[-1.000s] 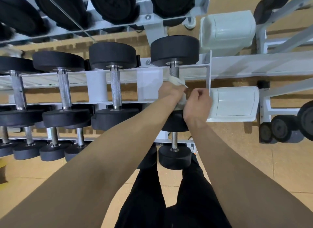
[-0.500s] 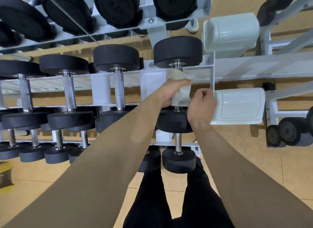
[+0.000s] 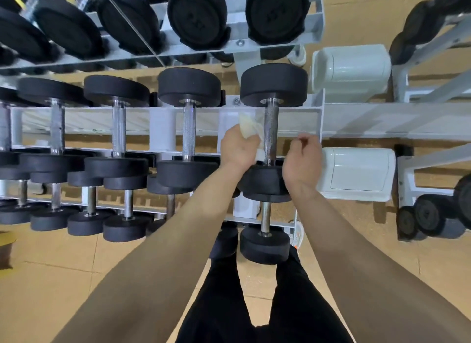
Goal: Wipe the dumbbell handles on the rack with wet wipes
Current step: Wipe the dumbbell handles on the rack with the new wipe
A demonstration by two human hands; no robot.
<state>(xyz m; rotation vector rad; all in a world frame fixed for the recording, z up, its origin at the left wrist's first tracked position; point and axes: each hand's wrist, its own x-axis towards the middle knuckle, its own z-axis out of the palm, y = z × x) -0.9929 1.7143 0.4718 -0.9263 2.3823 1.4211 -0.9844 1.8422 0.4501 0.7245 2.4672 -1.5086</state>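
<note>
Our left hand [image 3: 238,152] grips the crumpled wet wipe [image 3: 247,128] just beside the dumbbell handle [image 3: 270,131], which stands between our hands. Our right hand [image 3: 303,161] is curled on nothing.

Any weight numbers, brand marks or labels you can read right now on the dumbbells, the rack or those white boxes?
No text is readable in this view.
Illegible: embossed marks on the top-row dumbbell end faces, too blurred to read.
None visible: white boxes show no label.
None visible: wet wipe in the left hand shows no print.
</note>
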